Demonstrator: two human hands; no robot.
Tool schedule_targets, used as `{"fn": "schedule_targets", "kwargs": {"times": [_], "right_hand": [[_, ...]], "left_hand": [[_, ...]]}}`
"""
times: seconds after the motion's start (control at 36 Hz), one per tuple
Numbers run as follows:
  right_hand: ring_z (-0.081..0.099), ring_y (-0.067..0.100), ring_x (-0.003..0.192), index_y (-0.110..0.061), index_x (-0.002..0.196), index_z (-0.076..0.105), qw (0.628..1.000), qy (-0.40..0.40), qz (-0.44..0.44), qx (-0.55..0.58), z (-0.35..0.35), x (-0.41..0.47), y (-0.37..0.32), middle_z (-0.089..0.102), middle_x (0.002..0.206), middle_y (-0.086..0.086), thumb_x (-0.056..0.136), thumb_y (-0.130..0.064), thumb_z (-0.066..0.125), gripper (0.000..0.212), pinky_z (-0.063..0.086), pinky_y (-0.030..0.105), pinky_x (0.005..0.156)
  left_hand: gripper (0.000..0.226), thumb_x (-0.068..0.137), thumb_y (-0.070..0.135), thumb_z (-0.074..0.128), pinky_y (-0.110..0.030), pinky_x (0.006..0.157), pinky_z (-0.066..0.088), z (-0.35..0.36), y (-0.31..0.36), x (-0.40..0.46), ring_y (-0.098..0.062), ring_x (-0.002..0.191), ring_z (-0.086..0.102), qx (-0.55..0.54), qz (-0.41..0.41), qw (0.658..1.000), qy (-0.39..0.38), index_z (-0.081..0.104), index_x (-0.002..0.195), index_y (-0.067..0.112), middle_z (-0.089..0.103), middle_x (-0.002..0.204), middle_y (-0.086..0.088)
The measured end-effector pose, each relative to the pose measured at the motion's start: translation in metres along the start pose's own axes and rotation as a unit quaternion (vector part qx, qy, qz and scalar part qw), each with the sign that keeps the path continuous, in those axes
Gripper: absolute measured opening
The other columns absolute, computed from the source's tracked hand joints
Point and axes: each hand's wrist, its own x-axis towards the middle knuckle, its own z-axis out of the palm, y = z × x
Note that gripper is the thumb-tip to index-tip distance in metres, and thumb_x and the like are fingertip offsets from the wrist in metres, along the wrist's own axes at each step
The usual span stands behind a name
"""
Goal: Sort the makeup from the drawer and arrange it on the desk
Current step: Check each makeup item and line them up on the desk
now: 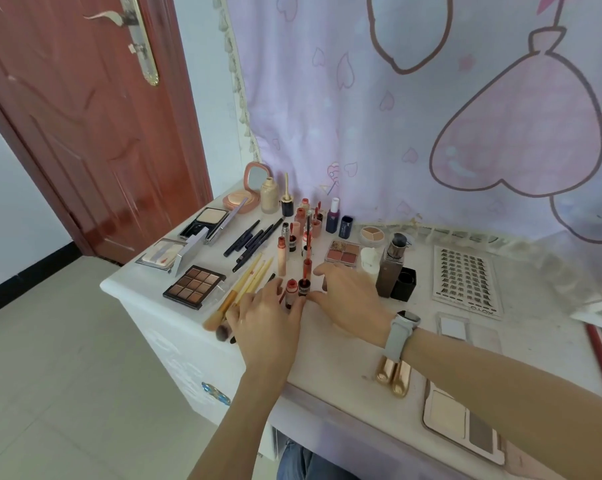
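Note:
Makeup is spread over the white desk (327,382). Two small red lip-gloss tubes (297,289) stand between my hands near the middle. My left hand (268,317) lies over the brush ends with its fingers touching the left tube. Beside the right tube, my right hand (348,296), with a grey watch on the wrist, rests with fingers spread. Behind them stand several more lip tubes (301,230), dark pencils (251,240) and wooden brushes (247,285). A brown eyeshadow palette (194,285) lies at the left.
Open compacts (204,225) and a round pink mirror compact (247,192) sit at the back left. A brown bottle (391,268), a lash card (465,282), gold tubes (393,375) and a flat palette (462,427) lie on the right. A red door (85,116) is at the left.

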Motion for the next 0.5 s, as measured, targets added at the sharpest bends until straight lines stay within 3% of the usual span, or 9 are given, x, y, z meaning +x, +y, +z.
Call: {"fn": "schedule_targets", "kwargs": {"times": [0.06,0.17,0.31,0.42,0.5], "right_hand": [[0.056,0.021,0.104,-0.019,0.125,0.052,1.000,0.000,0.003,0.010,-0.005,-0.004,0.003,0.061,0.110,0.001,0.088,-0.038,0.058,0.042,0.037,0.028,0.074],[0.056,0.014,0.100,-0.023,0.121,0.055,0.999,-0.030,-0.014,0.028,-0.026,-0.014,0.004,0.063,0.106,-0.006,0.091,-0.037,0.054,0.033,0.045,0.030,0.080],[0.054,0.006,0.092,-0.019,0.115,0.062,0.990,-0.090,-0.093,0.056,-0.083,-0.024,0.007,0.059,0.103,-0.010,0.092,-0.030,0.053,0.026,0.041,0.013,0.079],[0.057,0.005,0.090,-0.022,0.111,0.064,0.992,-0.064,-0.076,0.071,-0.138,-0.040,0.028,0.059,0.099,-0.014,0.093,-0.027,0.053,0.022,0.043,0.012,0.076],[0.057,0.005,0.092,-0.020,0.111,0.064,0.996,-0.020,-0.028,0.086,-0.166,-0.060,0.059,0.063,0.104,-0.006,0.092,-0.023,0.055,0.021,0.044,0.012,0.078]], "left_hand": [[0.038,0.087,0.044,0.058,-0.036,0.091,0.026,-0.004,0.001,-0.003,-0.023,0.106,0.052,-0.023,0.009,1.000,0.002,0.062,0.114,0.019,0.068,0.106,0.002],[0.031,0.085,0.030,0.066,-0.041,0.090,0.033,-0.017,0.007,-0.006,-0.027,0.107,0.054,-0.055,0.048,0.997,0.035,0.064,0.111,0.014,0.066,0.109,-0.002],[0.025,0.083,0.016,0.067,-0.038,0.088,0.036,-0.036,0.032,-0.004,-0.028,0.103,0.055,-0.100,0.111,0.987,0.055,0.065,0.108,0.011,0.066,0.106,-0.006],[0.019,0.085,0.012,0.062,-0.047,0.089,0.045,-0.042,0.072,-0.003,-0.028,0.099,0.058,-0.153,0.192,0.968,0.047,0.066,0.103,0.008,0.066,0.101,-0.007],[0.017,0.086,0.011,0.059,-0.039,0.087,0.045,-0.035,0.106,-0.012,-0.026,0.097,0.057,-0.183,0.244,0.952,0.008,0.066,0.102,0.008,0.066,0.098,-0.006]]}}
